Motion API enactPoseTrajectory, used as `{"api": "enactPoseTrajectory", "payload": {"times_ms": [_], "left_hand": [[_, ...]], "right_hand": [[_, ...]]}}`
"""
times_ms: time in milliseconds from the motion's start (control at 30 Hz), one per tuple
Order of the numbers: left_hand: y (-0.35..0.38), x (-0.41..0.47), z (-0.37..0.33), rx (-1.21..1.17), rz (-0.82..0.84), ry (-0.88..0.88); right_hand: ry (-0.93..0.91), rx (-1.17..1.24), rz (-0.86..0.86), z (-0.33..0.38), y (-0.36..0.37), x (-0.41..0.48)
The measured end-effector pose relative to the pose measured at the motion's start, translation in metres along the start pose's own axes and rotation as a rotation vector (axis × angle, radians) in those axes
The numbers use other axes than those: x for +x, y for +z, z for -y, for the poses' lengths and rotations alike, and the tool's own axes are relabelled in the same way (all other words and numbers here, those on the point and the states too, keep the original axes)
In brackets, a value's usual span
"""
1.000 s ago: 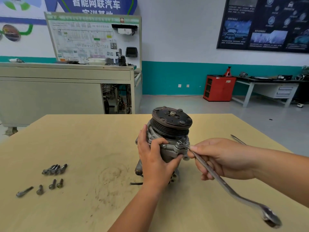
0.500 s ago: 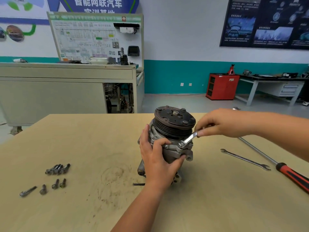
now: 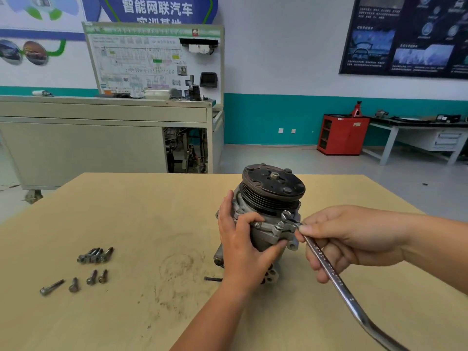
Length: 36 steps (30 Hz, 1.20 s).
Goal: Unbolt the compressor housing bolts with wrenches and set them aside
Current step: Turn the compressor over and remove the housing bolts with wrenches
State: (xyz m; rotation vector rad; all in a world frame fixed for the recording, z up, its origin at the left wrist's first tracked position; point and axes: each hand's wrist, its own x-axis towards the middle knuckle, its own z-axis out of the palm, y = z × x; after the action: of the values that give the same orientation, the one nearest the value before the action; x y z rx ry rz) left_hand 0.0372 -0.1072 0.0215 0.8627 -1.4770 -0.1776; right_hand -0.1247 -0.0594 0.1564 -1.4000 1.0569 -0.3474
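Lowered from beside the pulley, the right hand (image 3: 354, 239) now grips the wrench (image 3: 326, 264) at frame centre-right, its head by the housing bolt (image 3: 279, 225). The left hand (image 3: 243, 244) clasps the compressor (image 3: 271, 198). Removed bolts (image 3: 95, 255) lie at lower left.

The compressor (image 3: 268, 219) stands upright on the tan counter (image 3: 141, 224), with its round black pulley on top and its gray metal body below. A small bolt (image 3: 279, 225) sticks up from the gray flange on its right side. The wrench (image 3: 336, 279) is long, thin and shiny. Its small open end sits at the top of the flange, just above that bolt, and its handle slants down to the right. Loose bolts lie well apart from the compressor on the left: a tight bunch of bolts (image 3: 95, 255) and, nearer, a row of four bolts (image 3: 74, 282) lying flat.
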Motion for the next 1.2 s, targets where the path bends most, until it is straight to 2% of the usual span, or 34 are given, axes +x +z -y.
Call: {"api": "enactPoseTrajectory", "payload": {"times_ms": [267,433,500,667,800,1100,1200], "left_hand": [[0.001,-0.001,0.001,0.0,-0.016,0.006],[-0.001,0.0,-0.001,-0.005,-0.014,0.012],[-0.001,-0.001,-0.001,-0.023,-0.003,-0.009],[0.0,-0.001,0.0,0.011,-0.007,0.004],[0.001,-0.001,0.0,-0.003,-0.005,0.004],[0.0,0.0,0.0,0.0,-0.001,-0.002],[0.0,0.0,0.0,0.002,-0.002,0.003]], "right_hand": [[-0.015,0.044,-0.068,-0.001,0.009,0.007],[0.13,-0.108,0.115,-0.018,0.028,0.009],[0.102,-0.079,0.153,-0.02,0.027,0.004],[-0.011,-0.035,-0.132,-0.008,0.012,-0.002],[0.007,0.017,-0.205,-0.001,0.012,0.001],[0.072,0.017,-0.093,0.001,0.01,-0.001],[0.133,-0.172,-0.029,0.004,-0.003,-0.002]]}}
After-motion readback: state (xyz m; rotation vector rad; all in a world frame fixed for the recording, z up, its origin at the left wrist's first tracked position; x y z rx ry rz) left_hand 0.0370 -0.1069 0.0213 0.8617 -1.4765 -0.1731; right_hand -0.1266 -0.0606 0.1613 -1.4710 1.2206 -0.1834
